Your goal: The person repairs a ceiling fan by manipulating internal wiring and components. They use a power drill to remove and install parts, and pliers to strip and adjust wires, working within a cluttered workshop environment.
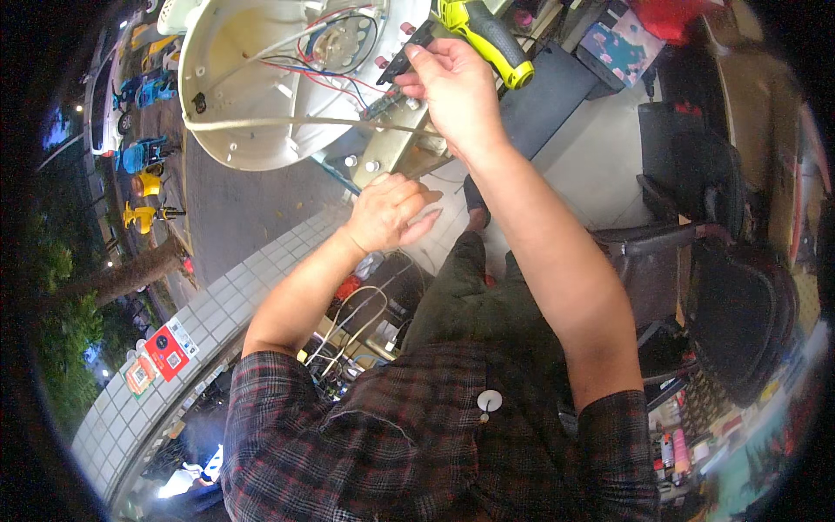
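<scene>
Between the thumb and fingers of my right hand (461, 96) is a flat black plate (405, 59) with a slotted edge. The plate sits over the right side of an open white appliance housing (261, 143), where red, blue and black wires (330, 78) run loosely. Curled fingers close my left hand (393, 211) just below a pale panel (404, 148) with small white knobs (372, 166). What lies inside those left fingers, if anything, is hidden. A lime-and-black cordless power tool (487, 43) lies just beyond my right hand.
A beige cable (287, 124) crosses the housing. Right of it stands a dark box-like surface (548, 104); a black chair (739, 304) is farther right. A tiled ledge (209, 309) runs along the left, with parked scooters (143, 157) outside. Tangled cables (357, 322) lie below my left forearm.
</scene>
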The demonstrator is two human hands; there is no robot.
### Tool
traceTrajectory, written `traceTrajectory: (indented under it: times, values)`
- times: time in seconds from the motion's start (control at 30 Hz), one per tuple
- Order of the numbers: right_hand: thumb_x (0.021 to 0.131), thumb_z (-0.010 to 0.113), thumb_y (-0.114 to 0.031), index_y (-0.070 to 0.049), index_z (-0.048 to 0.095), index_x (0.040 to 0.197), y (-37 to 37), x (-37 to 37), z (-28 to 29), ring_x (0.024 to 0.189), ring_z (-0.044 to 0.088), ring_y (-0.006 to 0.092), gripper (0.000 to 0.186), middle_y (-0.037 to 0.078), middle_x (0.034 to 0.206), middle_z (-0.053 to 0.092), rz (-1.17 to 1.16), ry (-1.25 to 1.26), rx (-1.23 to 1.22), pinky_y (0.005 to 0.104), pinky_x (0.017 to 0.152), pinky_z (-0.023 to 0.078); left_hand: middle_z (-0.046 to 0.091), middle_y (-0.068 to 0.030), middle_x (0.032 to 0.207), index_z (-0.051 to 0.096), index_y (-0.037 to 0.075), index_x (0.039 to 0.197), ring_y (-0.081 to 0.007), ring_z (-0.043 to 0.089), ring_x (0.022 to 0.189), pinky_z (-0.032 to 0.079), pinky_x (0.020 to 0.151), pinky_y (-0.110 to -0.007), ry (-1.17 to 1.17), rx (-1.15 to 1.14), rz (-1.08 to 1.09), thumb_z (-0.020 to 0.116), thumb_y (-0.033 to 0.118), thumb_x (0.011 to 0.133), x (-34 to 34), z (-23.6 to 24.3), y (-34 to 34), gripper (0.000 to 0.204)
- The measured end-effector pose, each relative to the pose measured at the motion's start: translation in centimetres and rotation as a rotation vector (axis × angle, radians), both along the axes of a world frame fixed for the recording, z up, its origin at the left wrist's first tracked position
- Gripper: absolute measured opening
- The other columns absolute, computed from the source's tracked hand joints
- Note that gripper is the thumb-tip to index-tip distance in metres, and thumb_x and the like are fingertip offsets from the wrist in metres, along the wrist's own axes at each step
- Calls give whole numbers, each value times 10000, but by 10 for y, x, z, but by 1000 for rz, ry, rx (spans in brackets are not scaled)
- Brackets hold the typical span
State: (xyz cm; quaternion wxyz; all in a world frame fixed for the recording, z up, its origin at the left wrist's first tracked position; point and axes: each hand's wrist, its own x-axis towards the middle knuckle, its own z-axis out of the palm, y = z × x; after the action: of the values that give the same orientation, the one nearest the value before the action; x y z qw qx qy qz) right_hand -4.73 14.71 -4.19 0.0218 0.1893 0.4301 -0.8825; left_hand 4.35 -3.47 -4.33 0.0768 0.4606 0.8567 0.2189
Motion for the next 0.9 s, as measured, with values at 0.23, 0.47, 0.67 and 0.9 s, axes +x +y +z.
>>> traceTrajectory:
  times: [0.23, 0.47, 0.67, 0.9]
  values:
    - [951, 697, -114, 91, 599, 1078, -11, -21, 0, 680, 715, 174, 260, 151, 873, 715, 27, 6, -12, 277, 585, 577, 645, -11, 843, 734, 128, 976, -208, 585, 711, 454, 641, -337, 15, 42, 3, 816, 217, 725, -4, 2, 3, 279]
    - [937, 719, -143, 100, 607, 1091, -12, -25, 1, 686, 714, 175, 308, 150, 860, 715, 74, 19, -38, 274, 590, 574, 633, 13, 872, 719, 146, 939, -184, 587, 742, 461, 652, -314, 28, 28, -10, 828, 234, 683, -5, -2, -1, 292]
    - [937, 717, -154, 112, 610, 1071, -14, -29, -4, 697, 724, 191, 317, 162, 839, 715, 95, 58, -9, 291, 612, 587, 647, -19, 829, 737, 111, 961, -202, 589, 705, 449, 624, -331, 11, 45, 9, 805, 196, 703, -4, -3, 2, 280]
    - [927, 720, -143, 125, 636, 1024, -23, -33, -15, 694, 741, 217, 297, 185, 838, 725, 65, 87, 22, 312, 611, 602, 653, -16, 845, 730, 119, 967, -205, 586, 697, 458, 615, -327, 3, 37, 8, 816, 190, 694, -4, -3, 3, 295]
